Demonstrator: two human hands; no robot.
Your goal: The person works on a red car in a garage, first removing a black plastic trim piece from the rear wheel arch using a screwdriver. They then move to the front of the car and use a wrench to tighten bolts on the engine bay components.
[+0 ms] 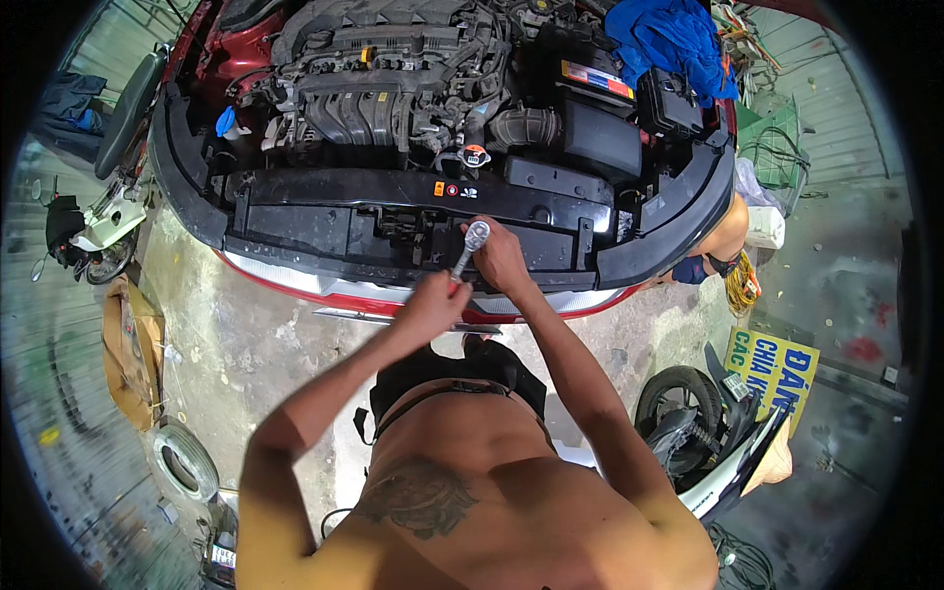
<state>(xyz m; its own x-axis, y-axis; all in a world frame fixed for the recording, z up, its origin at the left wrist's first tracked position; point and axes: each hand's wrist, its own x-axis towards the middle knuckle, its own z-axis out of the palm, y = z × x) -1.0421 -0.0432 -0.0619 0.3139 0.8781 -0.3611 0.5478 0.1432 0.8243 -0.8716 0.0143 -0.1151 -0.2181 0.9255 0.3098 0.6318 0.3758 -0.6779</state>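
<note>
My left hand (431,305) is closed round the handle of a metal ratchet wrench (476,237), whose round head points up and away from me. Right beside that head is my right hand (502,259), its fingers curled; what they grip is hidden behind the ratchet and the hand. Both hands are over the black front panel (295,227) of a red car with its engine bay exposed. A latch area (398,228) in the panel's middle lies just left of the ratchet. Below it runs the red and silver front edge (364,292).
The engine (354,113) fills the bay, with a blue cloth (669,44) at its far right. Another person's bare limb (726,236) shows at the car's right corner. A motorbike (688,433) and yellow sign (777,379) are on the right, a tyre (187,462) and cardboard (131,354) on the left.
</note>
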